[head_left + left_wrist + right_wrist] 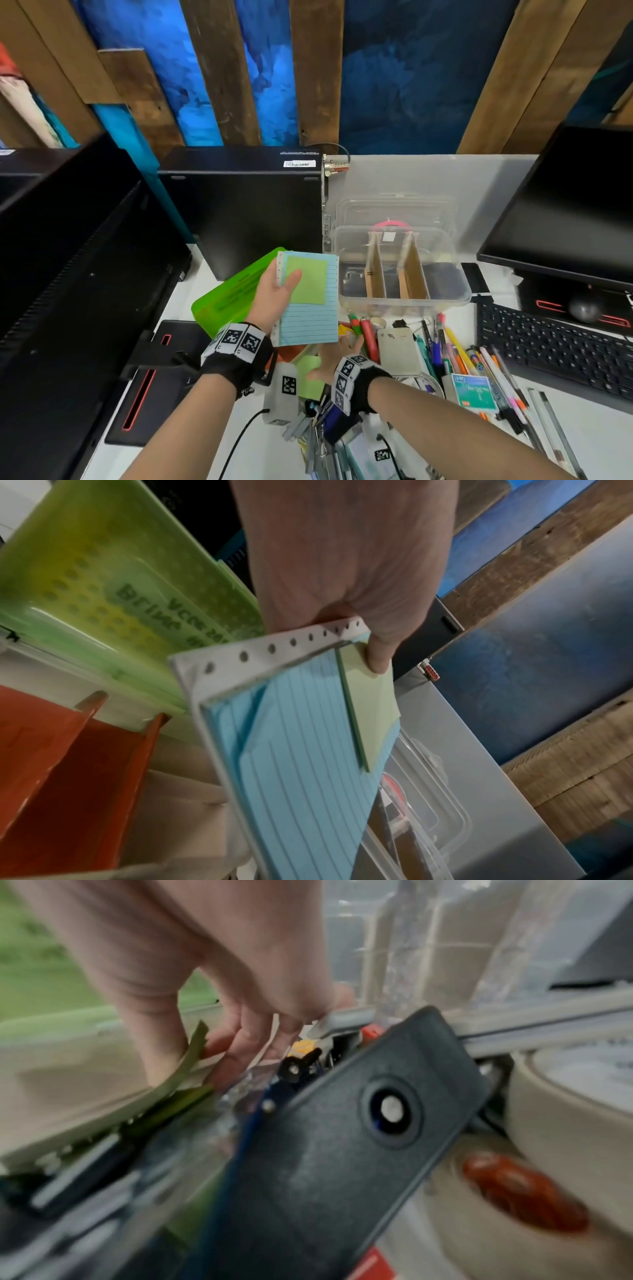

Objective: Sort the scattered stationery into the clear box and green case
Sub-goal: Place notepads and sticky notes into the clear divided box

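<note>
My left hand (286, 282) holds a blue lined notepad (310, 325) in the air, thumb pressed on a green sticky note (310, 284) on its top sheet. The left wrist view shows that hand (359, 642) gripping the notepad (308, 745) at its punched edge, with the sticky note (371, 704) under the thumb. The green case (229, 299) lies just behind, and the clear box (455, 294) with cardboard dividers stands open to the right. Beneath the pad, my right hand (192, 1058) pinches a green paper sheet (171, 1087) from the pile; its fingertips are hidden in the head view.
Pens and markers (455, 349) lie heaped in front of the clear box. A keyboard (548, 346) and monitor (565, 212) stand at right, another monitor (68, 257) at left, and a black computer tower (239, 205) behind. A black device (342, 1137) and a tape roll (565, 1110) lie near my right wrist.
</note>
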Demonstrator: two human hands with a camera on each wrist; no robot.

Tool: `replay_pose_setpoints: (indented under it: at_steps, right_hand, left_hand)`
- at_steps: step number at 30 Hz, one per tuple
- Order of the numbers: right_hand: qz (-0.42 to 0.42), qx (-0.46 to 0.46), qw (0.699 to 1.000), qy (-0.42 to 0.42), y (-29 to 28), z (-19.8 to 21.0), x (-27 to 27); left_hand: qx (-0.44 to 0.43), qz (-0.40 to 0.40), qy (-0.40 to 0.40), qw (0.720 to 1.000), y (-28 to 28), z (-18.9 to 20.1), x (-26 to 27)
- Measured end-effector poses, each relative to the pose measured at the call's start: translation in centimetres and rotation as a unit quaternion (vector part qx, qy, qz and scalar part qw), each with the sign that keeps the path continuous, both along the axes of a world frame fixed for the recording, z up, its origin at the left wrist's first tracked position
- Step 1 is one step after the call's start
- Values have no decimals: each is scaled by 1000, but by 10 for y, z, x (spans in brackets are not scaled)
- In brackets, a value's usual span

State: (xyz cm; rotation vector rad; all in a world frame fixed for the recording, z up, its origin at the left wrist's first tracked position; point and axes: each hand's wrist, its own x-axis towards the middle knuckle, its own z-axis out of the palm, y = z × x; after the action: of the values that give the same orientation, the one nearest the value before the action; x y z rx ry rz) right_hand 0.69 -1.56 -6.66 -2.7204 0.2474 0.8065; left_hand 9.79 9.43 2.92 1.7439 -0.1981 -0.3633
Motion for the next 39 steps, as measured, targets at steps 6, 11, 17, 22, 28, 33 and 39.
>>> replay_pose_setpoints:
  at_steps: [6,11,17,22,28,33,39]
  right_hand:
    - [-96,161,982,-29,-17,27,-2]
    - [-271,254,919,-135,-36,26,-20]
    - [-469,301,752,-353,-95,65,-39]
    - [-507,412,635,-411,-126,108,-14]
    - [-296,341,775,-442,-125,130,-9]
    - [-290,304,771,-478,-120,122,-13]
    - [-348,294,739,-496,-113,119,-8]
  left_hand:
    - [-16,9,-8,1000,-6,3,-4]
    - [-51,38,-9,998,-17,6,-7]
    - [-54,38,-2,998,-41,6,-10]
    - [-67,-42,48,996,-66,10,-25]
    - [-140,-90,151,974,-85,11,-46]
    - [-126,-72,149,978,-90,8,-50]
    - [-113,-76,158,978,-93,8,-50]
